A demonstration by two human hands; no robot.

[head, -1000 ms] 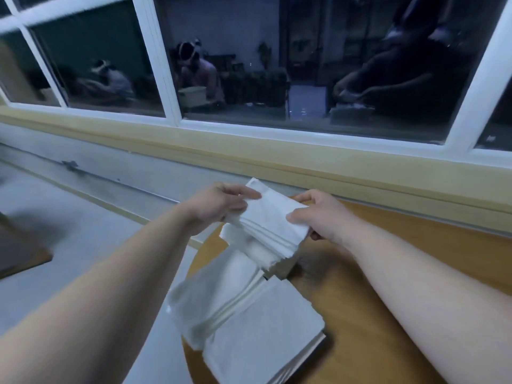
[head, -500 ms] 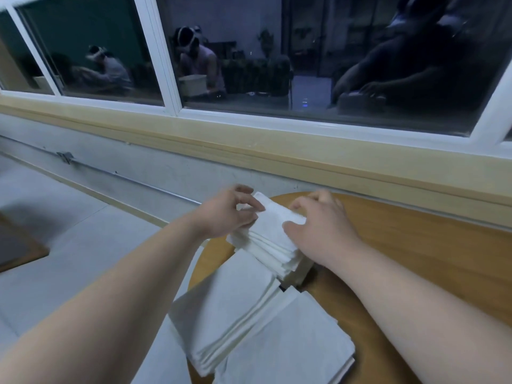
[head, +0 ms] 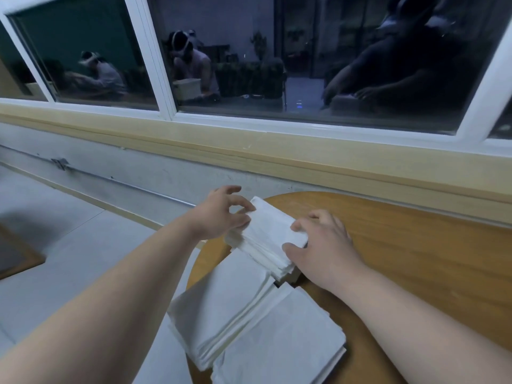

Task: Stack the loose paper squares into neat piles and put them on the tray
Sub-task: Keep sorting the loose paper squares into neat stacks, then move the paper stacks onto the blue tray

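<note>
Closest to you, the nearest pile [head: 279, 342] of white paper squares lies flat on the near-left part of the round wooden tabletop [head: 415, 259], its sheets fairly square to each other. Just beyond it and touching it along one edge is the middle pile [head: 221, 306], layers slightly fanned and its left side hanging over the tabletop edge above the grey floor [head: 55, 245]. Next out is the far pile [head: 266, 234], a smaller stack at the tabletop's left rim, its near edge meeting the middle pile; can't tell if it sits fully down. You have both hands on it. Your left hand [head: 219, 214] has its fingers [head: 243, 202] curled, with fingertips and thumb pinching the pile's far-left edge. Your right hand [head: 324, 245] is curled over the right side, fingers [head: 302, 225] on the top sheet and thumb against the near-right edge. Both forearms run in from the bottom corners. Behind the tabletop a thin conduit [head: 110, 178] runs along the white wall, then a yellowish window ledge [head: 249, 151]. Above it is a white-framed window [head: 304, 65], dark, showing dim reflections of people.
</note>
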